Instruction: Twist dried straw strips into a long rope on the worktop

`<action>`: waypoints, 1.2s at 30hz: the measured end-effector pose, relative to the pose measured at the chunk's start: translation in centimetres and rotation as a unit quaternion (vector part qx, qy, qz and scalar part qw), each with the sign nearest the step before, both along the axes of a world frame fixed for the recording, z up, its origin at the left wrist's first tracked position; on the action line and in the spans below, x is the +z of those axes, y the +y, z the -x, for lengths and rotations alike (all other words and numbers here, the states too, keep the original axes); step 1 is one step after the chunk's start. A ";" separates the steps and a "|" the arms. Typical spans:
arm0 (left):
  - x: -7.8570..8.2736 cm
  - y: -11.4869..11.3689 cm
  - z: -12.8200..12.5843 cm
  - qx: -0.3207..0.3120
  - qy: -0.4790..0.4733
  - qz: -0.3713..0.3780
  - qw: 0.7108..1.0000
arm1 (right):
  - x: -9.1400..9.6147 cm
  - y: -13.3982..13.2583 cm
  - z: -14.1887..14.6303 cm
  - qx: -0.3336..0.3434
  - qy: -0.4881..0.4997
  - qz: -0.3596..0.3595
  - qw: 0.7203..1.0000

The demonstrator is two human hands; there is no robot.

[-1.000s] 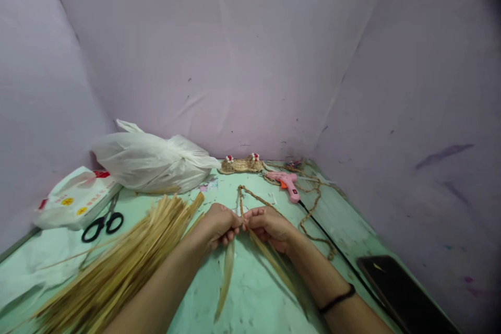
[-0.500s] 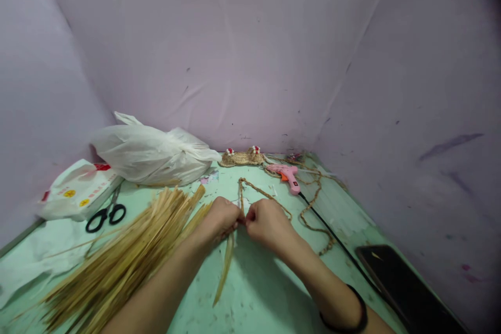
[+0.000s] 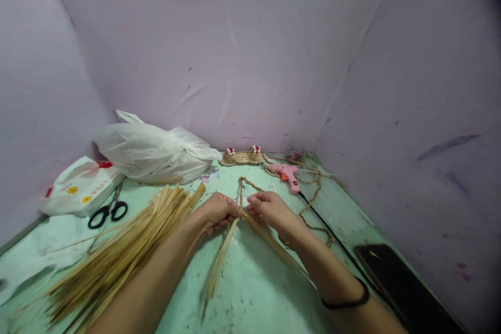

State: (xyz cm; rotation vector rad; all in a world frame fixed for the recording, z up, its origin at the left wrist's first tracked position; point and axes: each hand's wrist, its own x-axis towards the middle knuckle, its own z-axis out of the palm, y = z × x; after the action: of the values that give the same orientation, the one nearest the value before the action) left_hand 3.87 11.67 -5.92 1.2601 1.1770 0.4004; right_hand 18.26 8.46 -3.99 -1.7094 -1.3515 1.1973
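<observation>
My left hand (image 3: 219, 213) pinches the twisted straw rope (image 3: 241, 195) where its cord ends in loose strands. One pale straw strand (image 3: 221, 255) hangs down toward me from the pinch, and another straw strand (image 3: 274, 242) runs off to the right below my right hand. My right hand (image 3: 268, 209) is just right of the pinch, its fingers loosely bent and apart, with nothing visible between them. The finished cord goes up from the pinch, bends at the top, and comes back down behind my right hand. On the left, beside my forearm, lies a bundle of dry straw (image 3: 129, 255).
Black-handled scissors (image 3: 107, 214) lie left of the straw, near a white box in plastic (image 3: 88, 188) and a tied white bag (image 3: 156, 154). At the back are a woven straw piece (image 3: 242, 157) and a pink glue gun (image 3: 287, 173) with a black cable. A dark phone (image 3: 403, 287) rests at right.
My right hand has come away slightly from the pinch and its fingers have loosened. A strand now stretches to the lower right; the left-hand strand has swung a little left.
</observation>
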 end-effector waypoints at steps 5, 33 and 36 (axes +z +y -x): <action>0.4 -0.2 -0.1 -0.014 0.053 -0.030 0.998 | -1.5 0.1 1.0 0.038 0.125 0.109 0.985; 0.7 -1.2 -1.4 0.026 -0.007 0.072 0.997 | -3.0 -0.5 -0.3 0.091 0.190 0.035 0.977; 0.8 -1.5 -1.8 0.044 0.073 0.029 0.996 | -3.7 -0.2 -0.4 0.102 0.047 -0.035 0.993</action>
State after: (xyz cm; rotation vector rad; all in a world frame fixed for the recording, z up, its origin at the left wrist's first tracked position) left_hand 5.71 10.16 -5.07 1.2071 1.3622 0.3404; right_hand 18.62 8.28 -7.70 -1.4763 -1.5194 1.3091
